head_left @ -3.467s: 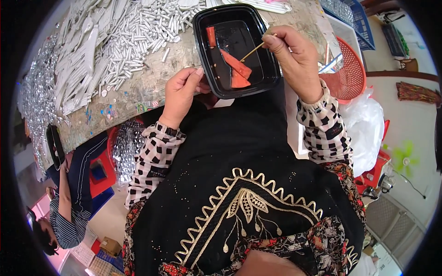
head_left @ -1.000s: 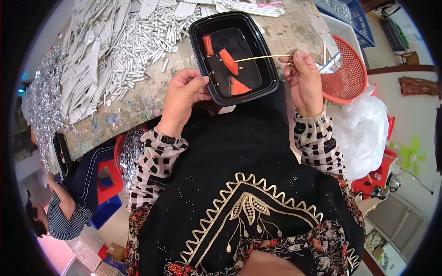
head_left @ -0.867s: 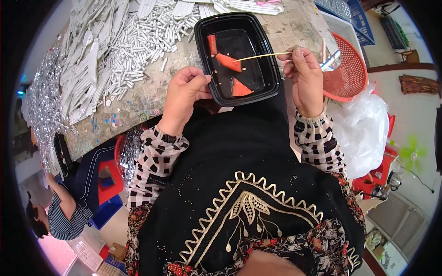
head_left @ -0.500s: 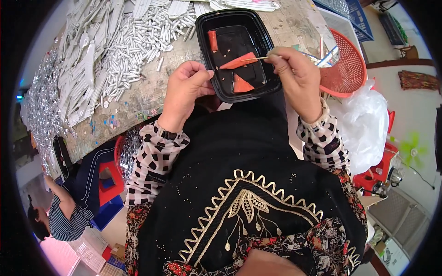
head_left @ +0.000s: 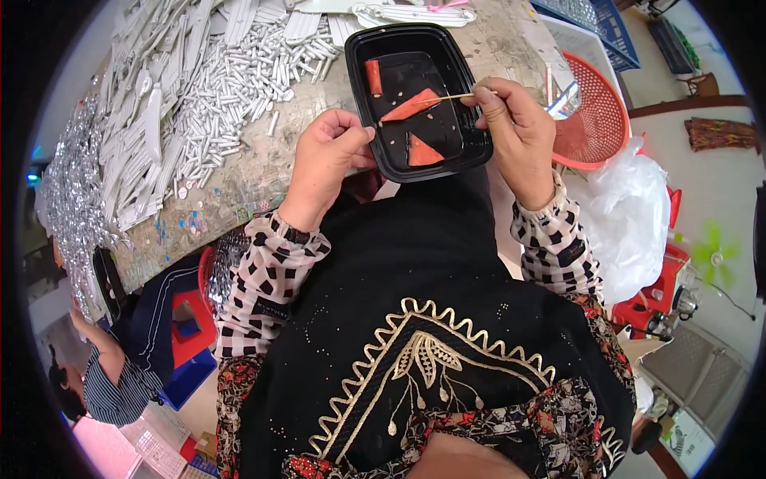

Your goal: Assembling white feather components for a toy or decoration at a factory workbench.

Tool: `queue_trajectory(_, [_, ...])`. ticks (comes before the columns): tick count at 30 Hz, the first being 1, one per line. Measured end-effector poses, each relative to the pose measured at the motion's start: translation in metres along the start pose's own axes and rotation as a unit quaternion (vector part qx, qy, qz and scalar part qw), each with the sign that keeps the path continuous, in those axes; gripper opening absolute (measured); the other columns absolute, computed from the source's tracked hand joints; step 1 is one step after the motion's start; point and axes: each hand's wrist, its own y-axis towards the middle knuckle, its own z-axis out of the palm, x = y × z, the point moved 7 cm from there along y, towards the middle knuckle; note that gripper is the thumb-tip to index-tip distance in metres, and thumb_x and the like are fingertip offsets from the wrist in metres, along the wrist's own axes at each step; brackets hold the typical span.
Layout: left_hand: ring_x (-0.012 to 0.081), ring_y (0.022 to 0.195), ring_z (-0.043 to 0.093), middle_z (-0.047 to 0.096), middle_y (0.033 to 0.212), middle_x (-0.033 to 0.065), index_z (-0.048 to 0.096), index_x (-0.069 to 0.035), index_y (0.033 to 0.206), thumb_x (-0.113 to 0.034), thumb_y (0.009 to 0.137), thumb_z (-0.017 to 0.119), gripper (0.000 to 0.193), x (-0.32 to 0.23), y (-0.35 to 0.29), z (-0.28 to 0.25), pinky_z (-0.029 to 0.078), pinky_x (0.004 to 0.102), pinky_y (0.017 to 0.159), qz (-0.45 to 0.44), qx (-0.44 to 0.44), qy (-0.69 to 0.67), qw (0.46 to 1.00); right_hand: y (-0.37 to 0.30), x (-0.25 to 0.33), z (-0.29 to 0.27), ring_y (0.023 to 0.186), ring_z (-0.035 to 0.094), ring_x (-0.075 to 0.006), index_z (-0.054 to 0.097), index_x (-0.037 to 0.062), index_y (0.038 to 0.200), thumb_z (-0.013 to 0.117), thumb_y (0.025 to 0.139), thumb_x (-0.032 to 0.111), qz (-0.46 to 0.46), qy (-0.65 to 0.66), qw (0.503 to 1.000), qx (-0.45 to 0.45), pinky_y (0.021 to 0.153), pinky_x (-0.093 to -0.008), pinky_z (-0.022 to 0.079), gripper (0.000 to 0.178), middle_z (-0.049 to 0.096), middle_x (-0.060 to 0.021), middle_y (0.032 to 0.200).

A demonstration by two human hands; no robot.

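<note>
My left hand [head_left: 331, 156] is closed on the left rim of a black plastic food tray [head_left: 363, 76], fingers under it and thumb at the edge. My right hand [head_left: 519, 132] pinches a thin wooden toothpick [head_left: 453, 97], which reaches over the tray's right side. The toothpick's tip meets a long red wedge of fruit, seemingly watermelon [head_left: 411, 106]. Two more red pieces lie in the tray: a narrow strip [head_left: 373, 78] at the far left and a triangular piece [head_left: 424, 152] at the near end. Small pale seeds dot the tray's floor.
Small silvery-white tubes [head_left: 231, 104] and flat white plastic pieces [head_left: 144, 136] heap on the worn table [head_left: 263, 160] at left. Silver tinsel [head_left: 76, 191] hangs at its edge. At right are a red basket [head_left: 594, 112] and white plastic bag [head_left: 622, 215]. A person [head_left: 120, 375] sits at lower left.
The tray has shifted slightly right and toward me, with my left hand moving along. The toothpick lies at a slightly different angle in my right hand.
</note>
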Motion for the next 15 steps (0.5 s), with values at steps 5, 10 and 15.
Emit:
queue_trajectory(5, [0.0135, 0.069, 0.064, 0.061, 0.083, 0.0057, 0.053, -0.002, 0.09, -0.004, 0.086, 0.062, 0.011, -0.001, 0.008, 0.008, 0.056, 0.0281, 0.063, 0.009, 0.015, 0.01, 1.0, 0.0, -0.01, -0.01, 0.069, 0.054, -0.0049, 0.062, -0.0017, 0.105, 0.057, 0.096, 0.012, 0.023, 0.043, 0.998, -0.04, 0.063, -0.0182, 0.045, 0.017, 0.067, -0.0038, 0.088])
queue_trajectory(10, [0.0132, 0.071, 0.064, 0.061, 0.084, 0.0055, 0.053, -0.001, 0.091, -0.004, 0.086, 0.063, 0.012, -0.005, 0.009, 0.015, 0.056, 0.0269, 0.064, 0.018, 0.016, 0.019, 1.0, 0.007, 0.002, -0.009, 0.069, 0.054, -0.0052, 0.063, -0.0018, 0.102, 0.057, 0.095, 0.012, -0.033, -0.041, 0.998, -0.021, 0.063, -0.0186, 0.046, 0.017, 0.068, -0.0036, 0.087])
queue_trajectory(15, [0.011, 0.069, 0.063, 0.06, 0.084, 0.0038, 0.053, -0.002, 0.091, -0.005, 0.086, 0.063, 0.011, 0.001, 0.009, 0.013, 0.055, 0.024, 0.062, 0.02, 0.004, 0.045, 0.999, 0.006, -0.007, -0.006, 0.067, 0.054, -0.0053, 0.063, -0.0019, 0.103, 0.057, 0.095, 0.012, -0.031, -0.042, 0.999, -0.008, 0.063, -0.0184, 0.045, 0.017, 0.067, -0.0039, 0.085])
